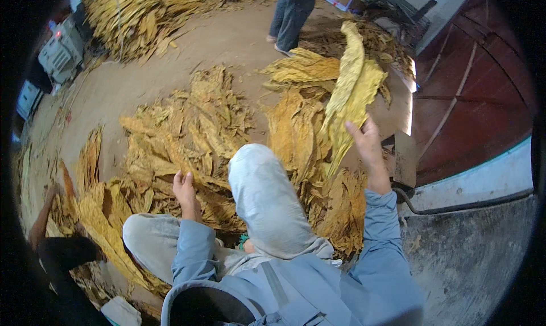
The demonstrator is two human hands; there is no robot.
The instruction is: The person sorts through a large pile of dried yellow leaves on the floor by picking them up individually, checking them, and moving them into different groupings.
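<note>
In my right hand (367,141), raised on the right side, is a long, wrinkled yellow dried tobacco leaf (352,93). Its lower part passes between my thumb and fingers, and the broad end points up and away from me. My left hand (186,194) is near my left knee, fingers apart, with no leaf in it. Beyond that hand spreads a loose heap of brownish-yellow tobacco leaves (199,121). Another pile of leaves (293,121) lies in front of my right hand, partly behind the held leaf.
A large leaf stack (136,19) stands at the far left, near a grey machine (61,52). Another person's legs (293,19) are at the far side. A second person's arm (42,218) reaches in at the left. Right of me are a dark red door (466,93) and a low wall.
</note>
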